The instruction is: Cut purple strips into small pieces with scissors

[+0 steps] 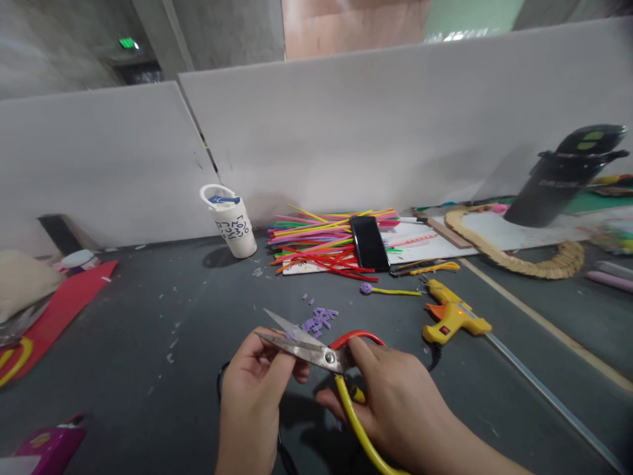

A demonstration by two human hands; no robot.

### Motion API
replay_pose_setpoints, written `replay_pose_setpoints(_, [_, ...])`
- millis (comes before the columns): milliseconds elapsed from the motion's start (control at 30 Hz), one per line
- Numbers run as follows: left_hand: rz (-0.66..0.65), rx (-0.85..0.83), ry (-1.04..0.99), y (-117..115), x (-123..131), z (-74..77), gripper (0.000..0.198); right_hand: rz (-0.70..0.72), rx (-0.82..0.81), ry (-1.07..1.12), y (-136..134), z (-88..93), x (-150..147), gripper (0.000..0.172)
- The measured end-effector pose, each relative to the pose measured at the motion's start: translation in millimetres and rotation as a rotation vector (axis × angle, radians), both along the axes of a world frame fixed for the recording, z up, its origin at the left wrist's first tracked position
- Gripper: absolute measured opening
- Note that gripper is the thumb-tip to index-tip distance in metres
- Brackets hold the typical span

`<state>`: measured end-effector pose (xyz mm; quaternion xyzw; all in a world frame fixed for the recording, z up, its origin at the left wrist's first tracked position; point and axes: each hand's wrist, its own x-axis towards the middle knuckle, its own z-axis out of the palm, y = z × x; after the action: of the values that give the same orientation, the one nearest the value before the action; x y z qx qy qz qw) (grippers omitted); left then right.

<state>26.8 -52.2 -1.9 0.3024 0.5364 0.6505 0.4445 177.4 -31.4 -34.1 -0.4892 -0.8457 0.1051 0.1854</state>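
My right hand [395,396] grips scissors [316,353] with one red and one yellow handle, their blades parted and pointing left. At the blades, the fingers of my left hand [262,376] are pinched together. A light purple bit shows between the blades near those fingertips, but what the fingers hold is mostly hidden. Just beyond the scissors lies a small heap of cut purple pieces [320,320] on the dark table [163,330]. Farther off is a purple bobble on a yellow-green stem [395,291].
A yellow glue gun [457,315] with a long clear glue stick [548,396] lies right. Behind are colourful pipe cleaners [316,234], a black phone [370,244], a white cup [232,227], a curved tan braid [514,257] and a dark tumbler [548,188]. Red sheet [59,310] lies left.
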Motion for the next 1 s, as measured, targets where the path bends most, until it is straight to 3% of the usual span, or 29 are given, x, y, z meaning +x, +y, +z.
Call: replay_pose_setpoints(1000, [0.026, -0.032, -0.006, 0.6, 1.6, 1.0, 0.005, -0.001, 0.104, 0.0, -1.5, -1.3, -2.9, 0.037])
